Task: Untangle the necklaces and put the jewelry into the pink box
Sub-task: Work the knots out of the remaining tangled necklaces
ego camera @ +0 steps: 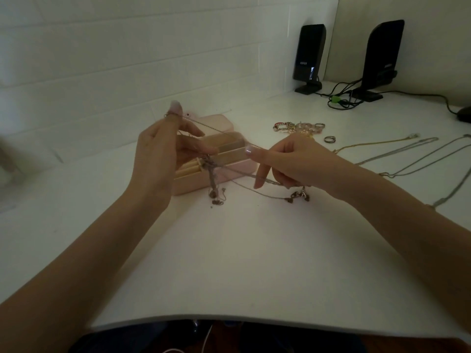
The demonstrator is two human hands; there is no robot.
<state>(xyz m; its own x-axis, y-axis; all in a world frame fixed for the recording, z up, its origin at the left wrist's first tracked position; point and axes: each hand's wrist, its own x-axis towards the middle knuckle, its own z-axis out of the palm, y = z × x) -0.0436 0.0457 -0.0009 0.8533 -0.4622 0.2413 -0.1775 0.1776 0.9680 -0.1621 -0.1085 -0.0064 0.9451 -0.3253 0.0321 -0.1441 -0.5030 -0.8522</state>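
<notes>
A tangle of thin silver necklaces (212, 174) hangs above the white table, stretched between both hands. My left hand (163, 151) is raised in front of the open pink box (237, 168) and pinches one chain near its clasp, with the knot dangling below its fingers. My right hand (288, 161) pinches the same chain at its thumb, and other strands run under its curled fingers. Small pendants (298, 196) hang down to the table below that hand. The box's lid (216, 122) stands open behind.
A pile of rings and bracelets (299, 127) and a single ring (330, 139) lie right of the box. Several untangled chains (407, 159) are laid out at the far right. Two black speakers (308, 57) with cables stand at the back right. A computer mouse (463, 114) is at the edge.
</notes>
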